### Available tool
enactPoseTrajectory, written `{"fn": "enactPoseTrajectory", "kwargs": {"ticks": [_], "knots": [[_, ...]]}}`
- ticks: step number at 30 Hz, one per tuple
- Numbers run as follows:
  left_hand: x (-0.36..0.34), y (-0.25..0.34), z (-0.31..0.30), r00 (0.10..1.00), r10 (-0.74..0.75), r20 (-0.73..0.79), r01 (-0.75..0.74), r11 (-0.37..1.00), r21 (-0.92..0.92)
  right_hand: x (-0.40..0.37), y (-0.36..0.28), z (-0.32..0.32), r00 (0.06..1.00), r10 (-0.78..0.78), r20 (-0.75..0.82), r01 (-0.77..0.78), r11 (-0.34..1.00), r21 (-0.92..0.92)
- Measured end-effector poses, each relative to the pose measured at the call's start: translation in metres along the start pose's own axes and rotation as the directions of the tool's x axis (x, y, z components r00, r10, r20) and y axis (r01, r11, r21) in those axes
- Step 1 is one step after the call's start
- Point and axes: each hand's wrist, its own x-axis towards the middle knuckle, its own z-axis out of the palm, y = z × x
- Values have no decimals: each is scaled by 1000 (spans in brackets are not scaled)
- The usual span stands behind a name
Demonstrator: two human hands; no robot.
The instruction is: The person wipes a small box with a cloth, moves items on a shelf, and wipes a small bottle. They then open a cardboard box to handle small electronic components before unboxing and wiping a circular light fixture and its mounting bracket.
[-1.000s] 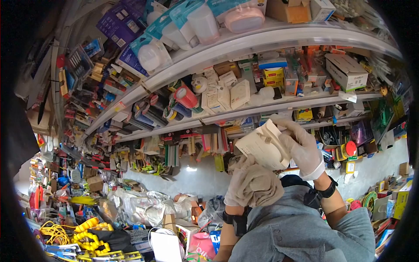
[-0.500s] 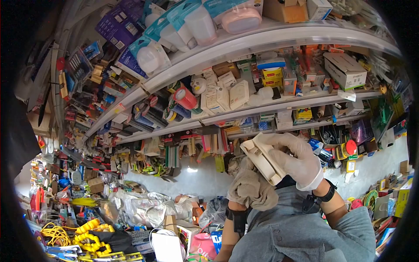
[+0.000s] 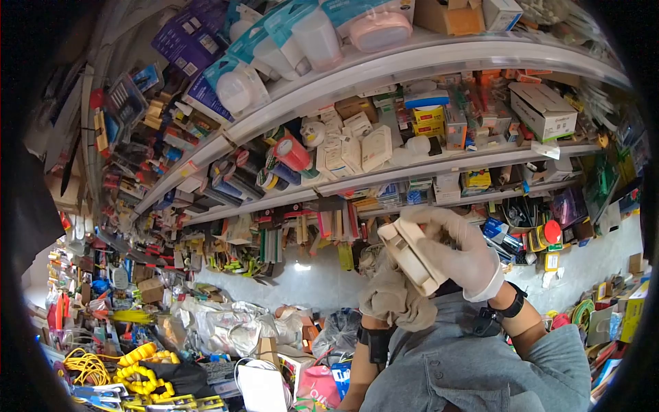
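My right hand [image 3: 463, 250], in a thin whitish glove, grips a cream-coloured plastic fitting [image 3: 408, 257] that looks like a shallow electrical box. The fitting is tilted, with a recessed side toward the left. A crumpled grey-beige rag [image 3: 401, 302] bunches over and around my left hand [image 3: 374, 264], just beneath and left of the fitting. Most of the left fingers are hidden by the cloth, which they appear to hold. Whether the rag touches the fitting is hard to see.
Above my hands runs a curved shelf [image 3: 439, 161] with white boxes [image 3: 376, 147], tape rolls and small packages. Packaged bulbs [image 3: 237, 89] fill the upper shelf. Down left lie yellow cable [image 3: 89, 367], plastic bags [image 3: 233, 326] and a white panel [image 3: 264, 390].
My right hand has shifted slightly left and its fingers have changed position on the fitting. The fitting has turned a little. The rag stays in nearly the same place.
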Motion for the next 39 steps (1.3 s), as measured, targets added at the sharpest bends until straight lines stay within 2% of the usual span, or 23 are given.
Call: {"fn": "enactPoseTrajectory", "kwargs": {"ticks": [3, 4, 5, 7, 10, 11, 12, 13, 14, 16, 17, 19, 20, 22, 23, 24, 29, 30, 32, 33, 35, 37, 39], "knots": [[22, 38, -2, 893, -450, 28, 397, 754, -523, 2, 4, -2, 998, 27, -55, -28, 1000, -13], [32, 52, -5, 843, -536, 46, 441, 640, -629, 3, 12, -1, 991, -84, -104, 71, 990, -119], [40, 67, -15, 843, -536, 46, 441, 640, -629, 4, 16, -1, 970, -198, -141, 162, 960, -228], [54, 99, -42, 958, -223, -181, 193, 967, -168, 3, 14, -1, 987, -116, -110, 87, 967, -239], [50, 85, -38, 974, -160, -159, 173, 982, 76, 7, 61, -4, 995, -8, -103, -4, 993, -119], [52, 85, -38, 974, -160, -160, 174, 982, 76, 9, 85, -11, 987, 155, -51, -160, 981, -110], [56, 85, -38, 952, -275, -135, 257, 957, -133, 11, 95, -14, 949, 315, 2, -313, 944, -109], [63, 85, -38, 922, -378, -85, 331, 883, -334, 17, 99, -19, 937, 327, 125, -345, 923, 170], [73, 86, -39, 922, -378, -85, 331, 882, -334, 16, 100, -14, 937, 328, 124, -345, 923, 170], [98, 92, -39, 838, -530, 129, 437, 512, -740, 13, 99, 0, 940, 226, 257, -340, 687, 642], [106, 94, -40, 839, -528, 130, 437, 512, -740, 12, 96, 2, 940, 225, 256, -339, 687, 643], [119, 102, -42, 719, -642, 265, 455, 148, -878, 11, 90, 3, 947, 224, 230, -320, 703, 635], [125, 111, -41, 720, -642, 264, 455, 149, -878, 10, 92, 4, 947, 223, 231, -321, 703, 635], [135, 125, -36, 885, -464, -32, 370, 743, -558, 9, 98, 3, 928, 334, 167, -360, 684, 634], [141, 121, -35, 745, -645, 168, 426, 266, -865, 10, 100, 1, 928, 333, 169, -361, 685, 633], [142, 122, -33, 745, -645, 167, 425, 266, -865, 10, 101, 0, 932, 338, 127, -342, 711, 615], [153, 110, -24, 802, -592, -79, 320, 538, -780, 20, 117, -17, 956, 265, -129, -111, 730, 674], [166, 119, -36, 726, -684, -66, 396, 494, -774, 22, 119, -24, 945, 264, -195, -54, 710, 702], [181, 100, -46, 741, -645, -186, 278, 547, -790, 19, 122, -46, 924, 219, -313, 24, 785, 619], [199, 98, -59, 742, -617, -263, 288, 647, -706, 20, 127, -55, 920, 175, -352, 67, 814, 578], [236, 83, -74, 773, -313, -551, 252, 950, -185, 18, 114, -60, 876, 168, -452, 89, 866, 493], [292, 121, -92, 649, -407, -642, -64, 812, -580, 16, 118, -67, 842, 156, -516, 118, 881, 459], [330, 107, -101, 665, -291, -688, 49, 936, -349, 15, 119, -67, 839, 144, -525, 125, 888, 443]]}}
